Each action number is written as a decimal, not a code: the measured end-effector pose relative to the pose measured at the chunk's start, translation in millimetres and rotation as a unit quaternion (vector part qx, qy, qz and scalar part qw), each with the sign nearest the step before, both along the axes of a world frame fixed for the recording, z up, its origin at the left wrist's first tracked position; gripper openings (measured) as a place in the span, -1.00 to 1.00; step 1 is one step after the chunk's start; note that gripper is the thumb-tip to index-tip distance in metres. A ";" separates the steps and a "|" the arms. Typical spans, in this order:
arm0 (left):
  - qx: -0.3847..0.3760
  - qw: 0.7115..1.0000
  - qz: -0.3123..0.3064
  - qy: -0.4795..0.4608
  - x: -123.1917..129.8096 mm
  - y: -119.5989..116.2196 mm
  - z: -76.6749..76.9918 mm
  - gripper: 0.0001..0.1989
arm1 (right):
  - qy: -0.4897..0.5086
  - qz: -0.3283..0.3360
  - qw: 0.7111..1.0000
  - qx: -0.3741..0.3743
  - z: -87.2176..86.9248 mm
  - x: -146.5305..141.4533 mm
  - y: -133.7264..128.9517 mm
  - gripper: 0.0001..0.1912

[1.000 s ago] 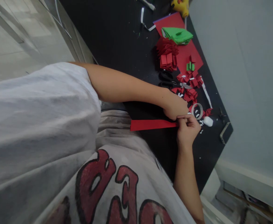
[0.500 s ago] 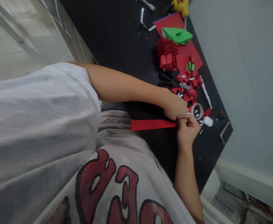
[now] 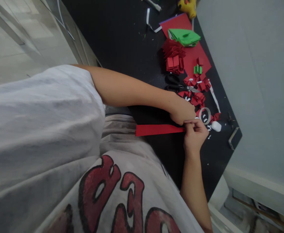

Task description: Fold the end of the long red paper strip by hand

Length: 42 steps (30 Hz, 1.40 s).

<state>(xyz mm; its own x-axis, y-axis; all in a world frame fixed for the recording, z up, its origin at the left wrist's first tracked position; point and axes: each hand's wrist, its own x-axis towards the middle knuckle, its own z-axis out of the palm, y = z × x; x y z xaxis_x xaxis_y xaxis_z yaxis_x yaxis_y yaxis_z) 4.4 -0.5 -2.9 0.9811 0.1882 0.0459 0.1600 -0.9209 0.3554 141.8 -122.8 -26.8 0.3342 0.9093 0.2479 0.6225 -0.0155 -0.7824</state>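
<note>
Nothing is visibly shifting since the earlier frame. The right hand [image 3: 195, 137] is pinching one end of the red paper strip [image 3: 156, 129], apparently for fine control, its free end extending past the black desk's [image 3: 122, 38] edge. The left hand [image 3: 183, 110] is curling alongside, its fingers hidden; I can't tell its grip.

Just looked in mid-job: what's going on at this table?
A person is working a long red paper strip at the near edge of the black table. The right hand pinches its far end; the left hand is right against it, its fingertips hidden. The strip's other end sticks out past the table edge. Beyond the hands lie scissors, small folded red pieces and folded green paper.
</note>
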 end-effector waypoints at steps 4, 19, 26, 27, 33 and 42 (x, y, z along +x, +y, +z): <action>0.007 1.000 -0.001 0.007 0.1 -0.1 0.0 -0.76 | 0.003 0.000 1.000 0.002 -0.4 -0.5 0.2 -0.91; 0.026 1.000 -0.009 0.012 -2.3 -1.0 2.9 -0.72 | 0.002 0.001 1.000 -0.001 0.9 -1.3 -0.1 -0.90; 0.022 1.000 -0.007 0.017 -2.6 -1.3 3.0 -0.73 | 0.000 -0.004 1.000 -0.007 -0.2 -0.1 0.3 -0.89; 0.021 1.000 -0.007 0.017 -2.5 -1.2 2.9 -0.74 | -0.002 -0.003 1.000 -0.008 -0.4 0.0 0.3 -0.89; 0.011 1.000 -0.005 0.016 -2.5 -0.6 3.4 -0.74 | -0.006 -0.002 1.000 -0.009 0.3 0.1 -0.1 -0.89; -0.017 1.000 0.014 -0.013 -0.9 -0.8 1.9 -0.84 | -0.023 -0.002 1.000 -0.011 0.5 -0.4 -0.4 -0.89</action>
<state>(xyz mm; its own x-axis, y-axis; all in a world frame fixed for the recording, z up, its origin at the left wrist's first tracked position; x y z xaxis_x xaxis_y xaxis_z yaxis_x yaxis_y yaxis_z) 3.5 -1.3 -1.0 0.9739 0.2178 0.0641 0.1765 -0.9038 0.3899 141.4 -123.2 -26.4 0.3259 0.9135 0.2434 0.6585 -0.0346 -0.7518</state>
